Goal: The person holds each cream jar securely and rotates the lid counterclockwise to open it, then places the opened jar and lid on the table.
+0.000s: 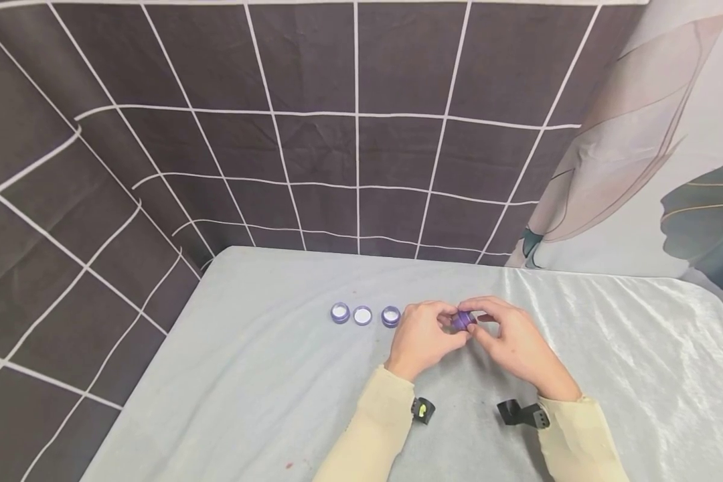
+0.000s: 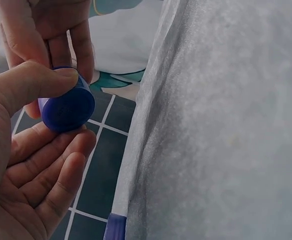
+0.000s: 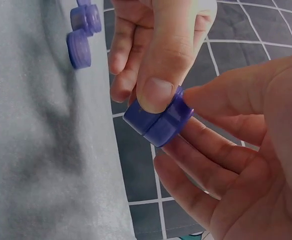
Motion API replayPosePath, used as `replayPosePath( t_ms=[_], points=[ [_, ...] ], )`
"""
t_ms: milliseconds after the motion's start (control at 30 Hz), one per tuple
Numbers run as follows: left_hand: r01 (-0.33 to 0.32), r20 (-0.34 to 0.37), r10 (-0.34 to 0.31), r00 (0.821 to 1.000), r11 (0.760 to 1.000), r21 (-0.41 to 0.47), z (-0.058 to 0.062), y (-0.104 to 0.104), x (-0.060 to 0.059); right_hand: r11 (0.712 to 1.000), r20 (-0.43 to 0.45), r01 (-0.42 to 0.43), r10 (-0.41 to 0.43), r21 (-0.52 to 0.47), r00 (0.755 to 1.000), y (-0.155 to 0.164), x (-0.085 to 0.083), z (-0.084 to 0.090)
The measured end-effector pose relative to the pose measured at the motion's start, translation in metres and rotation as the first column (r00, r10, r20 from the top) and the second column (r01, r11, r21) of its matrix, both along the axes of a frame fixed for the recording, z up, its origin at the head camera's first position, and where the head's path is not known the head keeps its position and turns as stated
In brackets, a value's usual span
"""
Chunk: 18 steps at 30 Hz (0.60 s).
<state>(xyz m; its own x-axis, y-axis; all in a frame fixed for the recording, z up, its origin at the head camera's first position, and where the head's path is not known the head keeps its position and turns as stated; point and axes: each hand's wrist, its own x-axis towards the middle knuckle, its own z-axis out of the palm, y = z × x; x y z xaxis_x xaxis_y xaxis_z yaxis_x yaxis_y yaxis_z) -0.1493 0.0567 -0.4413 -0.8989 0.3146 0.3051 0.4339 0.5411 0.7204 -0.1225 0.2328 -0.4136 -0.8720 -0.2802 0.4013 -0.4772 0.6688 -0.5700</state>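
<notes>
Pale grey cloth covers the table (image 1: 277,375), above which the left hand (image 1: 420,338) and right hand (image 1: 512,341) together pinch a small round purple plastic jar (image 1: 461,320) between thumbs and fingers. Three small purple-rimmed round jars (image 1: 363,314) sit in a row just left of the hands.

No text, label, brand, number or sign can be read anywhere in these views.

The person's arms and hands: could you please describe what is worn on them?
Both arms wear long cream sleeves, left sleeve and right sleeve. The left hand and right hand are bare. A small black device sits at each wrist; the left device shows a yellow-green mark.
</notes>
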Motion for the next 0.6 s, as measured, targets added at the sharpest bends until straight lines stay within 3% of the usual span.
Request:
replayPosePath(
  t_ms=[300,600],
  points=[
    [-0.001,-0.026,0.000,1.000,1.000,-0.013,-0.0004,-0.0003,-0.0004,0.999,0.030,0.040,-0.040,0.008,0.999,-0.0010,0.0001,0.0001],
    [-0.006,0.007,0.007,1.000,1.000,-0.008,-0.0003,0.0001,0.0001,0.995,0.162,0.097,-0.090,-0.037,0.983,-0.0018,0.0017,0.0025]
  ],
)
